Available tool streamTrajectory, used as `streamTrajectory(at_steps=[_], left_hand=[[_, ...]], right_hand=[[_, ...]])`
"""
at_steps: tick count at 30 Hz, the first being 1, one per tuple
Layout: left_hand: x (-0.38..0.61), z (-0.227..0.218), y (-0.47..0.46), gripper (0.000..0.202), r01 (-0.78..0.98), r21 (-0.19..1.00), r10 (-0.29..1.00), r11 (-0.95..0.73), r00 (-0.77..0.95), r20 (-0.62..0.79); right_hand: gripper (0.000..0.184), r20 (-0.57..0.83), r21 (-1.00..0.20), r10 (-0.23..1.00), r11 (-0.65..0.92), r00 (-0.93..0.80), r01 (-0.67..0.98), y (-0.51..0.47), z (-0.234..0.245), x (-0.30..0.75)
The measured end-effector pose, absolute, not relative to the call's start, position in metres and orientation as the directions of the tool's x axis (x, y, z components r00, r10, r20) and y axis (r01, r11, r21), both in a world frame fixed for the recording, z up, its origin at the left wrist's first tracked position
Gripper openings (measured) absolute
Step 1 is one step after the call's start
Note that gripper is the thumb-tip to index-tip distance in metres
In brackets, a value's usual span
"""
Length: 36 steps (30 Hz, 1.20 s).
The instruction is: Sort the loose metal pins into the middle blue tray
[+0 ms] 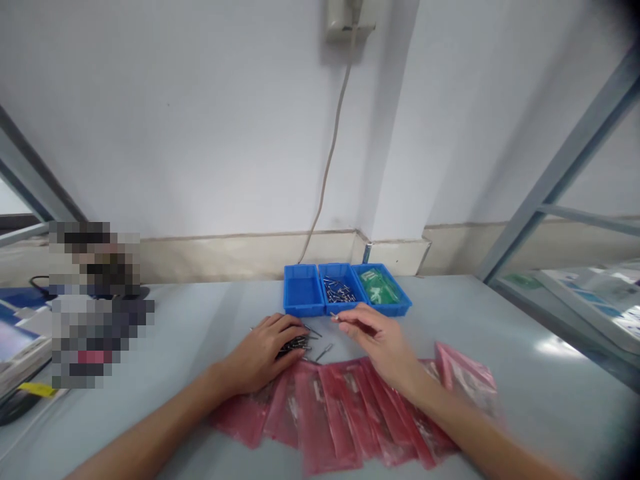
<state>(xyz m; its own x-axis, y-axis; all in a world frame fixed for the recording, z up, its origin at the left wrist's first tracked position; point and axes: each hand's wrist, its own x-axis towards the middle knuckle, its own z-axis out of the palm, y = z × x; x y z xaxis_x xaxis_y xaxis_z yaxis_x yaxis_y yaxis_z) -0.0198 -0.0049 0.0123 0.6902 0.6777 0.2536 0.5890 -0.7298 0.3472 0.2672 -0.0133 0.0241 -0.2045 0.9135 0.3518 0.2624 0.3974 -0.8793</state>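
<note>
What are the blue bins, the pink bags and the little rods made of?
The bins look like smooth, slightly shiny plastic: they're one even blue all over.
The bags seem to be thin, glossy plastic film: they're see-through, creased and catch the light.
The rods are probably shiny metal: they're silvery grey with bright glints, but too small to be sure.

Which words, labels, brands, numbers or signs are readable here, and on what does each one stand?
None can be read.
Red bags: no legible text.
Green bag: pale patches, too blurred to tell if printed.
Metal parts: too small to tell.
Pale things at far right: too blurred.
</note>
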Motion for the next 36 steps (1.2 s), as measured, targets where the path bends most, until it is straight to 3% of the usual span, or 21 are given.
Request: streamTrajectory(at_steps=[12,36], left_hand=[[-0.0196,0.0119,-0.0044,0.029,0.564,0.368,0.665,-0.739,0.697,0.268],[-0.021,0.0096,-0.0032,0.031,0.573,0.349,0.666,-0.741,0.693,0.277]], right_hand=[[0.028,0.386,-0.866,0.901,0.428,-0.199,0.258,-0.0072,0.0206,0.2713],[0.026,0.362,-0.875,0.908,0.41,-0.212,0.259,-0.0084,0.0219,0.2713]])
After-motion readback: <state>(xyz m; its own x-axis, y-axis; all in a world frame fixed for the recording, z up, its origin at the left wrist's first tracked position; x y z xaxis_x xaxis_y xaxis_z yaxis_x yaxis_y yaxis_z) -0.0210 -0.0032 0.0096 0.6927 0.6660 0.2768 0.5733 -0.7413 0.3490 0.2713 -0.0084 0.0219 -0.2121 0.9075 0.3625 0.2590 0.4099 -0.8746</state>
